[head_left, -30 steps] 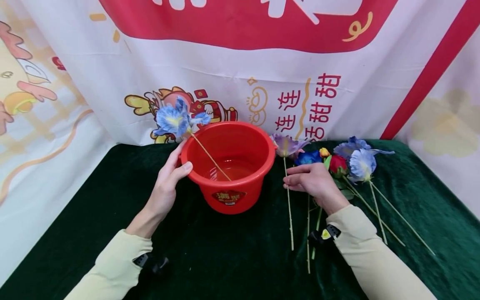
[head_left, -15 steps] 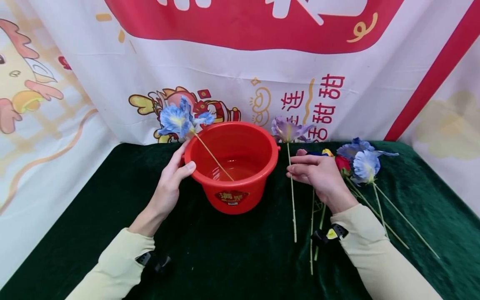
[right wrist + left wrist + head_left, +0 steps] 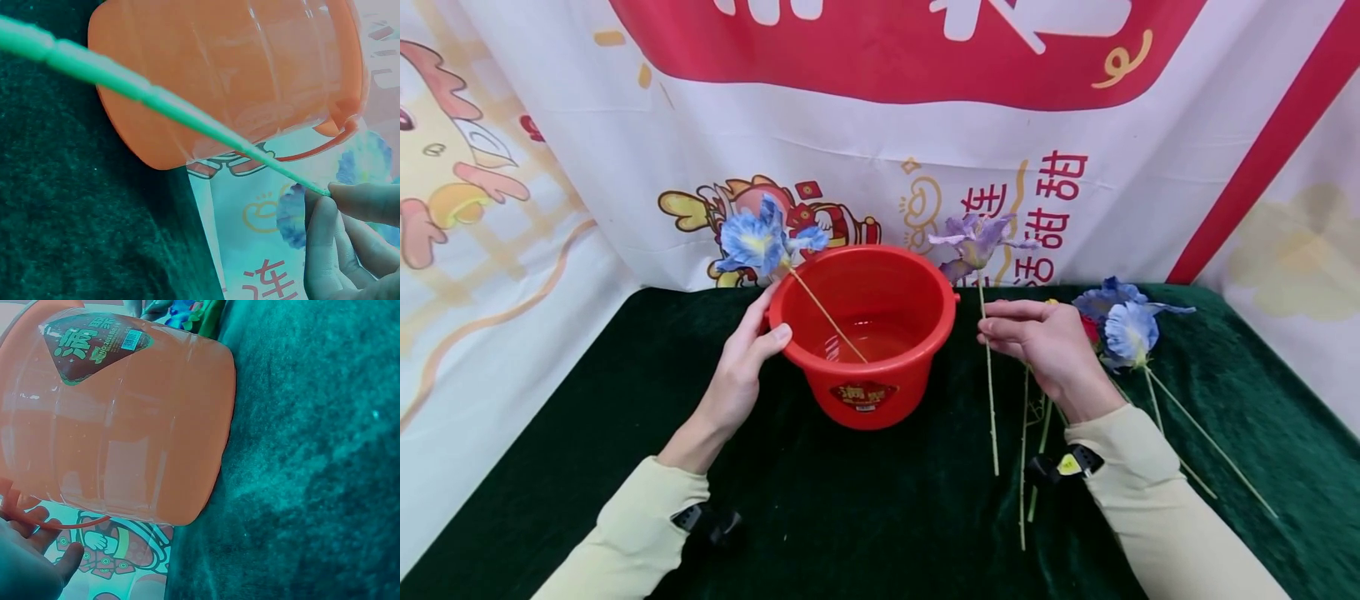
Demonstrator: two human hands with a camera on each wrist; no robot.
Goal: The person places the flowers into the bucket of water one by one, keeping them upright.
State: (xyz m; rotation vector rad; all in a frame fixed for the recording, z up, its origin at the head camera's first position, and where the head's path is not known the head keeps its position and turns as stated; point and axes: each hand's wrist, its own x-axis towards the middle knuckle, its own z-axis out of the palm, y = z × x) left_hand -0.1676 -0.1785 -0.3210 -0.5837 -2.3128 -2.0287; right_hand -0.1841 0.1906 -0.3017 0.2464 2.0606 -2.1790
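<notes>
A red plastic bucket (image 3: 865, 417) stands upright on the dark green cloth. My left hand (image 3: 737, 358) grips it at the left side of the rim, thumb in front; the left wrist view shows curled fingers (image 3: 70, 559) by its handle. Inside leans an artificial blue flower (image 3: 751, 242), its bloom beyond the left rim. To the bucket's right, my right hand (image 3: 1052, 354) pinches the stem (image 3: 991, 400) of an artificial purple flower (image 3: 976, 242) between thumb and fingers. The bloom points up, apart from the bucket. Its stem (image 3: 150, 94) crosses the right wrist view.
Right of my right hand lie blue flowers (image 3: 1129, 333) with long stems. A red flower (image 3: 1090, 327) is mostly hidden behind that hand, and more stems (image 3: 1023, 467) lie below it. A printed white backdrop (image 3: 850, 125) hangs behind the green cloth (image 3: 850, 517).
My right hand has lifted the purple flower from among the others; its bloom is higher and turned leftward. The left hand keeps its hold on the bucket, and the blue flower inside stays put.
</notes>
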